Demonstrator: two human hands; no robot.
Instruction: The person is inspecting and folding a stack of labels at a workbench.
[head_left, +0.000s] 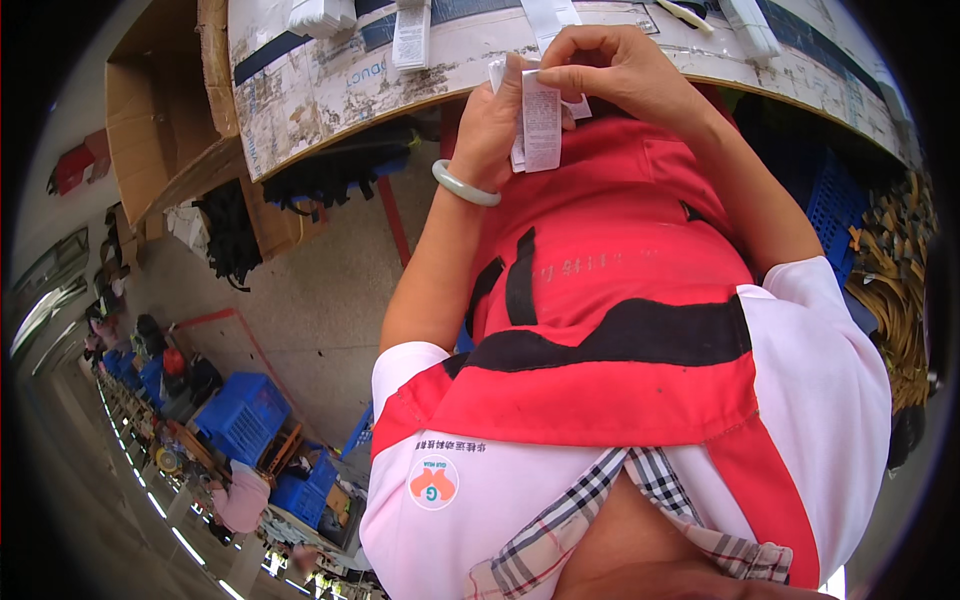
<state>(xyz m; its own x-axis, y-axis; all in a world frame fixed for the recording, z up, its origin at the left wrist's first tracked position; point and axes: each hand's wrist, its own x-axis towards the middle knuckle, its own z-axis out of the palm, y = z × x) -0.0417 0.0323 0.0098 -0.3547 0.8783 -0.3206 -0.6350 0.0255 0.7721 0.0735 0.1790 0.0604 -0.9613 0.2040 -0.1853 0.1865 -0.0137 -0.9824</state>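
My left hand, with a pale green bangle on the wrist, holds a small stack of white printed labels upright in front of my red apron. My right hand pinches the top edge of the front label with thumb and fingertips. Both hands are close together just below the edge of the work table. The rest of the stack is hidden behind my left fingers.
More white label bundles lie on the worn table top. An open cardboard box stands at the left, black straps hang under the table, and blue crates sit on the concrete floor. Tan strips pile up at the right.
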